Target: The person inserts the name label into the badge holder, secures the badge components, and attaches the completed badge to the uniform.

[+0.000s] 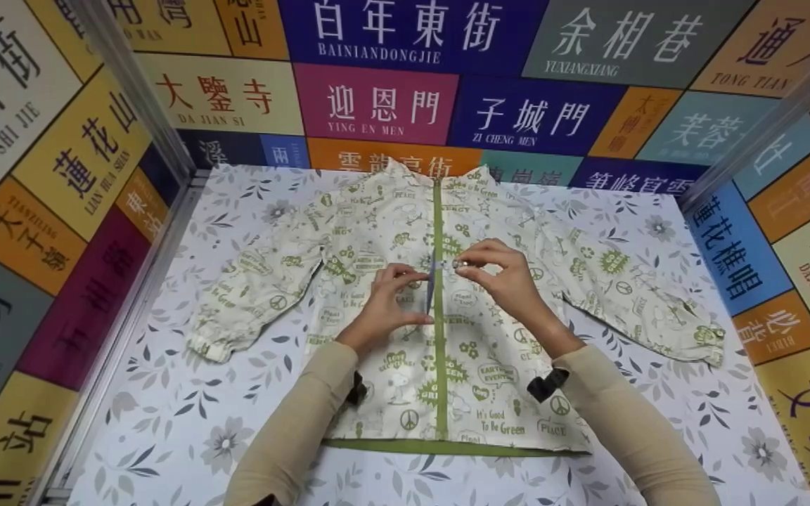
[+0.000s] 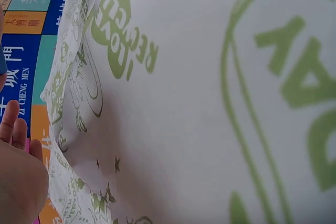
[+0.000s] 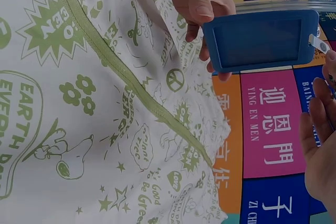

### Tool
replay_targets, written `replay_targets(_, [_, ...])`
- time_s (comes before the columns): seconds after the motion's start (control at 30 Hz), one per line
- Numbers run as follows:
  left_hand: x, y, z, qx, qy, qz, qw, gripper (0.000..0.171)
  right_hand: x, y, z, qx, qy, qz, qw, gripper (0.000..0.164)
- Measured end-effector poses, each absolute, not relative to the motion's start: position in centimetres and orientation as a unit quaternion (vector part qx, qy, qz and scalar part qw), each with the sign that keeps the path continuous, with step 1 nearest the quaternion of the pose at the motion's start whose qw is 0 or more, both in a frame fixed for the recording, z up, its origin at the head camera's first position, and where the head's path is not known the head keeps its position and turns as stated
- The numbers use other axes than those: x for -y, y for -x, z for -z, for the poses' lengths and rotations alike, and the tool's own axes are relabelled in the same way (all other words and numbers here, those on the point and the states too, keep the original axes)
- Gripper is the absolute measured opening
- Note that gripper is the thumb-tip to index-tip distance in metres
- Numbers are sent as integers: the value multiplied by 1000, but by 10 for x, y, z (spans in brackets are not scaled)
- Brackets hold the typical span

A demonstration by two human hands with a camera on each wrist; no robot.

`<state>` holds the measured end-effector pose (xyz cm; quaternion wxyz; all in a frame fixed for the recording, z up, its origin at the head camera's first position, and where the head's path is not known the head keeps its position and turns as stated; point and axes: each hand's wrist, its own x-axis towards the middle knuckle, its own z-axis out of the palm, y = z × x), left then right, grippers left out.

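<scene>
Above the middle of a printed white-and-green jacket (image 1: 398,365), I see a blue badge holder (image 3: 260,40) with a clear window. The left hand (image 1: 387,302) grips one end of it between thumb and fingers; from the head view the holder appears edge-on as a thin blue strip. A short white strap (image 3: 319,44) comes off the opposite end. The right hand (image 1: 507,277) pinches a small shiny round piece (image 1: 460,265) at the strap side, mostly covered by the fingertips. In the left wrist view, the left hand (image 2: 21,179) shows only partly.
Beneath the jacket is a white table covering (image 1: 222,414) with grey flowers and leaves. The jacket's sleeves (image 1: 257,281) spread to both sides, and a green zip (image 1: 440,372) runs down its front. Panels of coloured street-name signs (image 1: 377,105) wall the back and sides.
</scene>
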<state>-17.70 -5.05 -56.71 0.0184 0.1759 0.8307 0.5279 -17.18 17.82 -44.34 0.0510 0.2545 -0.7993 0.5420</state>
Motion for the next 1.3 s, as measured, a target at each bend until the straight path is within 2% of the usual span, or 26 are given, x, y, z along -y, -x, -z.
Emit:
replay_targets(0.23, [61,178,570,-823,-165,-544,13,71,-188,174,444,804,-239,-541,48,15])
replay_targets(0.57, [79,176,564,-800,-131,-584,41,66,-207,179,450,817,-224,-531,33,15])
replay_targets(0.97, [92,180,548,-805,-145,-573,44,70,-226,182,463,841,-199,-503,-2,17])
replay_targets(1.3, [91,181,545,-789,-151,-594,48,68,-230,180,470,850,-206,-485,-8,17])
